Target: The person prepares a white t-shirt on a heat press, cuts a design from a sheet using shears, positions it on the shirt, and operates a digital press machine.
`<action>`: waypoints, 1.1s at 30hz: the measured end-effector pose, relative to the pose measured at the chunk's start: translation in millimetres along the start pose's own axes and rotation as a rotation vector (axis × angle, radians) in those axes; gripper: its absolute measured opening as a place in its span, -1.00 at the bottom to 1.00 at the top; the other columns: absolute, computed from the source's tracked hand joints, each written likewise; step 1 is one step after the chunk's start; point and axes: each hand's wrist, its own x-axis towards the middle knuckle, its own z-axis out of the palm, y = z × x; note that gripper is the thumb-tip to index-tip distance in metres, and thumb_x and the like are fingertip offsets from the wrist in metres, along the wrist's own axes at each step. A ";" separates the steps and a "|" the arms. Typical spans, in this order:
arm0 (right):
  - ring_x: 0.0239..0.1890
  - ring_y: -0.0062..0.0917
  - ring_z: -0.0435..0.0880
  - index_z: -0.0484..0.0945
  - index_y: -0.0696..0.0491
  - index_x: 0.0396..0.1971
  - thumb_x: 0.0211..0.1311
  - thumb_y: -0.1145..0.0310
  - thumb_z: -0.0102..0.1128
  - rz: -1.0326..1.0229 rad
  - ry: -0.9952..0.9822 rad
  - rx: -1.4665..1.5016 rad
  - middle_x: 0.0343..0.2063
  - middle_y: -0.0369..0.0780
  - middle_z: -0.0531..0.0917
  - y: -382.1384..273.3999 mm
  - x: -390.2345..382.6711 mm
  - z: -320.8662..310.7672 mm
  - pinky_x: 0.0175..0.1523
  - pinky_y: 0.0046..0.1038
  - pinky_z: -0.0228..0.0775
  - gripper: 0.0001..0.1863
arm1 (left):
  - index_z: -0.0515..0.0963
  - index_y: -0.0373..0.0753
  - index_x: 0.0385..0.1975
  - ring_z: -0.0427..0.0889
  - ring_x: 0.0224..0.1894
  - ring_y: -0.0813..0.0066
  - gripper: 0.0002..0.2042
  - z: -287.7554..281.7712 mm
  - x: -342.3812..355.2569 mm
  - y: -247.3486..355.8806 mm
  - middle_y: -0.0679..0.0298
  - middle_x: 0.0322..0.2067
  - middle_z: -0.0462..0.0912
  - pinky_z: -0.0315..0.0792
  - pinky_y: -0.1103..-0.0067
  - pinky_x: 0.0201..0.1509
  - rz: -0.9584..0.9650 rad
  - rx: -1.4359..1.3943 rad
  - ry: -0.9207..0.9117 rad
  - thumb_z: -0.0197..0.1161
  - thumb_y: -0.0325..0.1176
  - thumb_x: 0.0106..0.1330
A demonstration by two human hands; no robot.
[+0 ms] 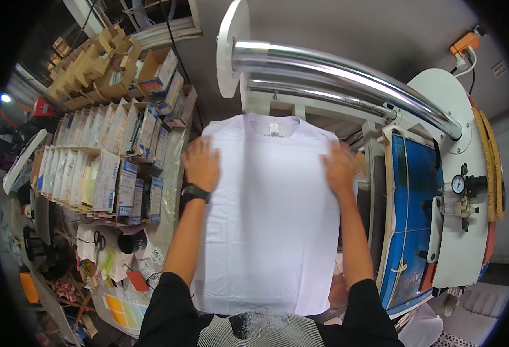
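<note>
A white T-shirt [269, 214] lies flat on a press platen in front of me, collar away from me, hem hanging near my body. My left hand [201, 163] rests flat on the shirt's left shoulder area, a black watch on that wrist. On the right shoulder area my right hand [339, 168] lies flat too, slightly blurred. Both hands press on the fabric with fingers spread; neither grips it.
A shiny metal tube [353, 75] of the press arches over the shirt. To the right sits a blue platen [413, 196] and a pressure gauge [458, 185]. On the left, shelves of boxes [101, 168] and a cluttered table with scissors [98, 240].
</note>
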 end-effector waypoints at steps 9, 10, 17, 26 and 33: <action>0.39 -0.19 0.20 0.29 0.00 0.32 0.41 0.04 -0.06 -0.329 -0.048 -0.092 0.33 -0.17 0.33 -82.1 -2.0 24.2 0.45 0.00 -0.12 -0.43 | 0.37 -0.18 0.22 0.20 0.38 0.11 -0.59 4.8 -4.7 95.4 0.13 0.31 0.32 0.06 0.02 0.39 0.367 -0.166 -0.107 0.01 -0.26 0.39; 0.40 -0.20 0.20 0.29 -0.01 0.32 0.41 0.03 -0.07 -0.307 -0.049 -0.108 0.33 -0.18 0.33 -72.5 -1.3 21.9 0.46 -0.01 -0.13 -0.42 | 0.36 -0.16 0.21 0.21 0.38 0.13 -0.59 3.6 -3.8 81.5 0.14 0.31 0.32 0.07 0.01 0.38 0.304 -0.152 -0.127 0.02 -0.27 0.39; 0.46 -0.13 0.04 0.17 0.06 0.38 0.40 -0.04 -0.07 0.166 0.069 -0.106 0.41 -0.09 0.16 -56.5 -2.8 3.3 0.47 0.05 -0.25 -0.31 | 0.26 -0.22 0.33 0.07 0.45 0.03 -0.49 11.2 -20.4 65.5 0.07 0.37 0.21 -0.03 0.00 0.43 0.076 0.126 0.029 -0.03 -0.14 0.43; 0.48 -0.14 -0.02 0.10 0.10 0.41 0.41 0.02 -0.07 0.219 -0.010 -0.179 0.43 -0.07 0.10 -74.3 -192.7 -23.1 0.48 -0.01 -0.22 -0.30 | 0.08 -0.31 0.41 -0.09 0.50 0.04 -0.34 -89.1 -173.7 36.7 0.07 0.46 0.00 -0.19 0.05 0.48 0.008 -0.106 -0.245 0.02 -0.09 0.40; 0.32 -0.06 0.33 0.17 0.21 0.36 0.48 -0.07 -0.23 0.695 -0.103 0.494 0.26 0.04 0.38 -50.7 -334.9 -52.9 0.41 -0.26 0.09 -0.29 | -0.04 -0.38 0.42 0.26 0.36 0.04 -0.37 -127.6 -300.8 -26.9 -0.12 0.31 0.26 0.12 0.30 0.41 -0.349 -0.532 -0.299 -0.11 -0.12 0.51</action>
